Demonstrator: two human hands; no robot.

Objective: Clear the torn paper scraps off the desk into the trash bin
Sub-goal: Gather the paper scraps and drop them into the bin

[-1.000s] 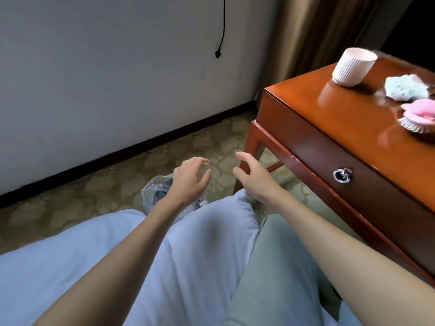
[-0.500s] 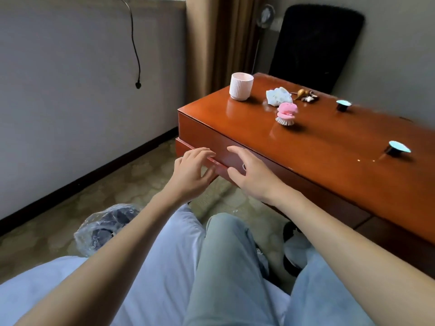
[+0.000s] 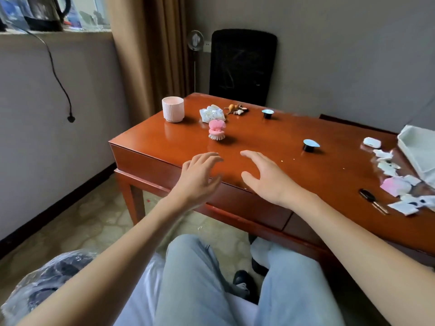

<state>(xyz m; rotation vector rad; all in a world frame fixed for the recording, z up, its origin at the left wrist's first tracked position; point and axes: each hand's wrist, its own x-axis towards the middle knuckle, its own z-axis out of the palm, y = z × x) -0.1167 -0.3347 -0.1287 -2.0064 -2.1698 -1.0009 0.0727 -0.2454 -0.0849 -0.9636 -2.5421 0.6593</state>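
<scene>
Torn white and pink paper scraps (image 3: 397, 182) lie scattered on the right end of the red-brown wooden desk (image 3: 259, 142). The trash bin (image 3: 40, 285), lined with a clear plastic bag, stands on the floor at the lower left, partly hidden by my left arm. My left hand (image 3: 197, 177) and my right hand (image 3: 266, 177) hover side by side over the desk's near edge, fingers spread, holding nothing. Both are well left of the scraps.
On the desk: a ribbed pink cup (image 3: 173, 109), a pink brush (image 3: 217, 130), a crumpled wrapper (image 3: 211, 113), two blue-topped capsules (image 3: 310, 145), a key (image 3: 370, 198), a white tray (image 3: 419, 154). A black chair (image 3: 242, 67) stands behind. My legs are below.
The view has swung up and right from the floor and bin to the desk top. Both hands have risen from beside the bin to above the desk's near edge, still empty.
</scene>
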